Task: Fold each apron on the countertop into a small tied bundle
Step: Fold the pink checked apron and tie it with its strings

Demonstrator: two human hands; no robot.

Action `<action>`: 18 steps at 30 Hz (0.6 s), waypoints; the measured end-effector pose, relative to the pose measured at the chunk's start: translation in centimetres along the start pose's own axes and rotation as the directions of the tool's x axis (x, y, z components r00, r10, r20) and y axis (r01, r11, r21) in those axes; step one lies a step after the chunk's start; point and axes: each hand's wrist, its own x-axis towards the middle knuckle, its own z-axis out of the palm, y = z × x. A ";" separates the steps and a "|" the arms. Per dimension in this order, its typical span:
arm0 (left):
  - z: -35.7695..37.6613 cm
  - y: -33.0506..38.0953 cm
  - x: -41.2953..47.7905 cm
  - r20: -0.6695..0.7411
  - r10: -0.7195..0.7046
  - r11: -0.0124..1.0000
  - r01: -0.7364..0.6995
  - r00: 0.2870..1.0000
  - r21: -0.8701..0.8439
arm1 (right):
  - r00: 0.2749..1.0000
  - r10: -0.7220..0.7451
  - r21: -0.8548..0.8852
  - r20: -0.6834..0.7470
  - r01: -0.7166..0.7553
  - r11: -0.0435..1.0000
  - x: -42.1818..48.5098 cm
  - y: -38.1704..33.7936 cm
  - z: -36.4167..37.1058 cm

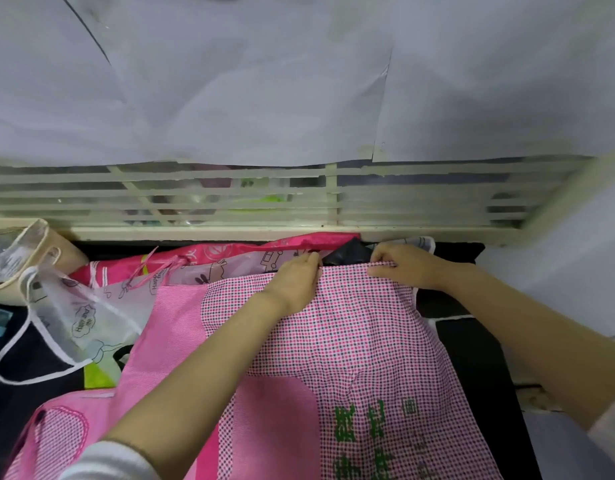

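Head view: at least four aprons are counted on the dark bench (472,358), overlapping in a heap. A checked apron (351,341), pink with dark dots and green printed characters, is spread on top at the middle and reaches the near edge. A plain pink apron (174,323) is seen beneath it toward the left. A translucent apron (77,317) with white binding and cartoon print is laid at the left edge, and a bright pink apron (230,252) with thin ties is bunched along the far edge. How many more lie underneath cannot be told.

Two hands are counted, both at the far hem of the checked apron. The left hand (294,285) is curled, and the hem is pinched between its thumb and fingers. The right hand (403,268) is likewise curled, the same hem being gripped a little apart from the left.

One window grille (230,195) is seen behind the far edge, with paper sheets (230,81) above it.
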 end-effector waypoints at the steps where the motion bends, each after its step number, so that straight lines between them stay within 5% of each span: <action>1: -0.1 0.0 -0.1 -0.013 0.004 0.999 -0.003 1.000 0.032 | 1.000 0.007 -0.014 0.025 -0.007 1.000 -0.1 0.2 -0.2; 7: -0.2 -0.1 -0.1 -0.093 -0.011 0.995 0.021 0.996 0.100 | 0.978 0.173 -0.300 0.118 -0.131 0.945 -2.2 1.4 -2.9; 13: -0.2 1.8 0.4 -0.192 -0.091 0.963 0.135 0.977 0.234 | 0.920 0.126 -0.430 -0.372 -0.291 0.855 -4.4 1.1 -3.3; 18: 1.2 5.0 -1.6 -0.423 -0.048 0.987 0.108 0.905 0.119 | 0.831 -0.059 -0.552 -0.554 -0.313 0.773 -4.5 1.1 -0.1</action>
